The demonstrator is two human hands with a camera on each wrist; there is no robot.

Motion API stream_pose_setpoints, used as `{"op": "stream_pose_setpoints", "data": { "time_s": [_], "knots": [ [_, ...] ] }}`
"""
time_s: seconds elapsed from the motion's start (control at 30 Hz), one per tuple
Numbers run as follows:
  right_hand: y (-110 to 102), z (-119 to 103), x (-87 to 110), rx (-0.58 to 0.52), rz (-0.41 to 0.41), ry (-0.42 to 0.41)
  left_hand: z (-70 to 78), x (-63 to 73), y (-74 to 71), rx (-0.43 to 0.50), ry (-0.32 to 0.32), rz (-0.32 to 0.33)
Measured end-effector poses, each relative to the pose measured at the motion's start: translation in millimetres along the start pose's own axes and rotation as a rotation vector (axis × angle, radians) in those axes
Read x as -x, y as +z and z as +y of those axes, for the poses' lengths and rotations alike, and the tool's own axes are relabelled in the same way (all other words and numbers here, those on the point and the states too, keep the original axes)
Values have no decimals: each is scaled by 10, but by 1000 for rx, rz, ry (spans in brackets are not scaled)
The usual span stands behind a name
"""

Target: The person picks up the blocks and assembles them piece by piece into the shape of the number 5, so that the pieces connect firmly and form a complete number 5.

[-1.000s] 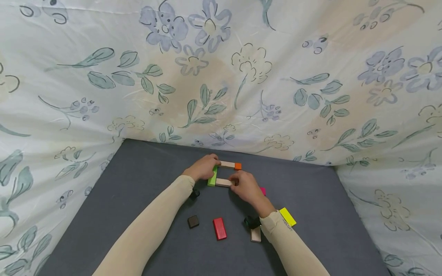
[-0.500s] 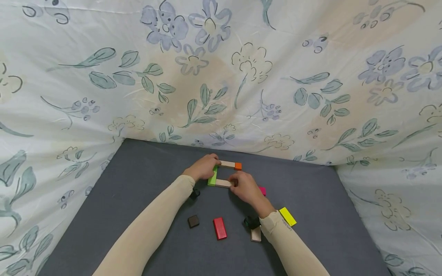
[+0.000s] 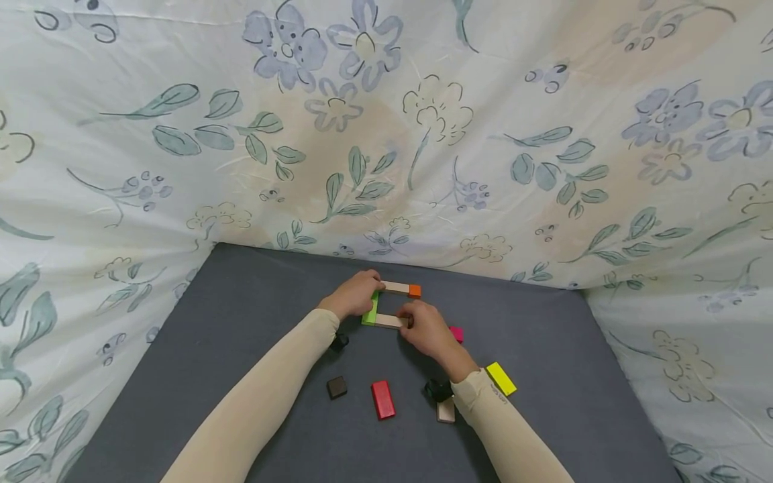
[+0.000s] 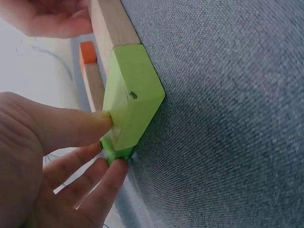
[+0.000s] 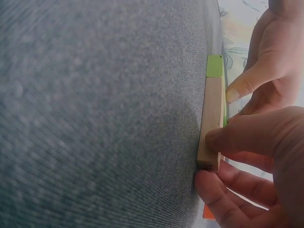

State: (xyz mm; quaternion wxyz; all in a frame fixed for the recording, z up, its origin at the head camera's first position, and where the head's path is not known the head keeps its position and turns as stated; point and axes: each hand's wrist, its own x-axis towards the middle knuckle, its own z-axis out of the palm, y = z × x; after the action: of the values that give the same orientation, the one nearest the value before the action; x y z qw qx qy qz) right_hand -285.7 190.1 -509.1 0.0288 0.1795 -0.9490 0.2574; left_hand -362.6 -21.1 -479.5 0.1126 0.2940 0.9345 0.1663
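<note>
In the head view, wooden blocks form a three-sided outline open to the right. My left hand (image 3: 355,296) is at its left side, pinching the light green block (image 4: 135,95) between thumb and fingertips. A darker green piece (image 4: 124,153) shows at that block's far end. My right hand (image 3: 429,330) holds the near plain wooden block (image 5: 212,109), thumb on its side and fingers around its free end. The other end of this block meets the green one. At the far side lies another plain block (image 3: 396,288), with an orange block (image 3: 415,291) at its right end.
Nearer on the grey cloth (image 3: 290,429) lie a dark brown block (image 3: 337,387), a red block (image 3: 383,400) and a plain block (image 3: 445,410). A yellow block (image 3: 501,379) and a partly hidden pink block (image 3: 456,334) lie by the right arm. Floral fabric (image 3: 362,188) rises behind.
</note>
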Motion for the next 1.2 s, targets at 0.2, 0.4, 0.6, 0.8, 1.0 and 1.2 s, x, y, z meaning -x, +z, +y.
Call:
{"op": "stream_pose_setpoints", "data": {
  "time_s": [0.2, 0.4, 0.6, 0.8, 1.0, 1.2],
  "knots": [
    [7, -9, -9, 15, -1, -4, 14, 26, 14, 3, 15, 37],
    [0, -31, -10, 19, 4, -12, -4, 18, 58, -41, 15, 95],
    [1, -23, -6, 5, 0, -4, -10, 32, 106, -25, 32, 140],
    [-21, 9, 12, -47, -7, -5, 12, 216, 47, 19, 163, 162],
    [-66, 52, 28, -157, 0, 37, 21, 584, 98, -103, 289, 112],
    [-84, 75, 50, -185, -9, 70, 50, 730, 220, -166, 281, 87]
  ]
}}
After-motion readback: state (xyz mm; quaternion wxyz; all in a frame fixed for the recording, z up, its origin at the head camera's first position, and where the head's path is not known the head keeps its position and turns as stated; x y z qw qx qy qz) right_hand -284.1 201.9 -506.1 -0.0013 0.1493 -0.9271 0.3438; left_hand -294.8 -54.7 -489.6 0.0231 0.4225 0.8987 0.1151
